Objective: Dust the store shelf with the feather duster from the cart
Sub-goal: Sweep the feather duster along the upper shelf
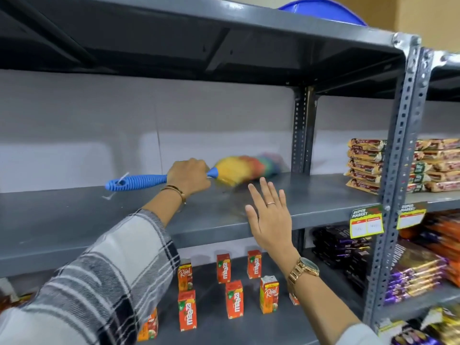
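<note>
The left hand point(188, 175) has its fingers wrapped around the feather duster point(234, 169), whose blurred head sits on the bare grey shelf point(323, 192). The right hand point(270, 217) hovers spread wide, holding nothing. A wide sweep could topple the biscuit packets point(364, 165) at the shelf's right end.

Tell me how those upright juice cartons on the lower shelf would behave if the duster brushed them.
The juice cartons are tall, narrow and freestanding, so probably tip-prone. They look small and likely light, so even the soft duster head might shift them. They stand spaced apart, so one falling may miss its neighbours.
</note>
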Demonstrator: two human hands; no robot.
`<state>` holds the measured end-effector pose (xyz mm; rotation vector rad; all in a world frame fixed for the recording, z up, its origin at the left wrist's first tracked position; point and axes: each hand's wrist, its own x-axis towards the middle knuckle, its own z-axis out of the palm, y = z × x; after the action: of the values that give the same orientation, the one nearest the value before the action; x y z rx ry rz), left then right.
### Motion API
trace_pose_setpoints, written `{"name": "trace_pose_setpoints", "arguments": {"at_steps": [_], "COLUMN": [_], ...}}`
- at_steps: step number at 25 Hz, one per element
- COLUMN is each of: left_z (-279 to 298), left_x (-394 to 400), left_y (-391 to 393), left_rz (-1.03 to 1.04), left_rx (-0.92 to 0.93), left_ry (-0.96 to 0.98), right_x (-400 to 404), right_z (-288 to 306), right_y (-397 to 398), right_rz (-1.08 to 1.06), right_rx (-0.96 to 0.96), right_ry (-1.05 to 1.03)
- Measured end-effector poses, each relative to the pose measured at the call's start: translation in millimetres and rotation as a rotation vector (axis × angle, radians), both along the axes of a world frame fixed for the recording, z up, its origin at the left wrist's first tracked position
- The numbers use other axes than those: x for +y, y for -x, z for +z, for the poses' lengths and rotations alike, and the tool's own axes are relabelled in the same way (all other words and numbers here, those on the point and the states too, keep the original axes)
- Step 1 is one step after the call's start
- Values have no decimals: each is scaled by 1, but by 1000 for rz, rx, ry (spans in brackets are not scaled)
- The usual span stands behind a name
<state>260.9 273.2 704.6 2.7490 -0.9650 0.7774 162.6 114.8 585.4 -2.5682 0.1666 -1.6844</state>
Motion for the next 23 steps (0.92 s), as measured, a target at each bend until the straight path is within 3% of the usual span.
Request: {"name": "trace_pose_setpoints", "arguments": {"at_steps": [3, 5, 8, 10, 13, 18, 21, 23], "left_z": [-10, -19, -1, 10, 0, 3, 6, -6], "left_x": [24, 30, 22, 35, 73, 96, 131, 150], "left_y": [-12, -12, -3, -4, -4, -2, 0, 4], "left_rz": [-104, -22, 76, -23, -66, 168, 9, 86], "left_rx": [262, 248, 90, 184, 399, 137, 436, 521], "left_ry": [-56, -85, 37, 102, -41, 54, 148, 87], "right_x": [0, -1, 0, 0, 1, 7, 14, 24], "right_z": [-1, -1, -1, 0, 0, 0, 0, 0], "right_y": [-1, 0, 0, 0, 2, 4, 6, 5], "right_rz": [4, 4, -1, -2, -11, -49, -47, -40], "right_rx": [-16, -14, -4, -11, 9, 38, 47, 58], "right_ry": [-12, -5, 3, 3, -1, -26, -77, -82]}}
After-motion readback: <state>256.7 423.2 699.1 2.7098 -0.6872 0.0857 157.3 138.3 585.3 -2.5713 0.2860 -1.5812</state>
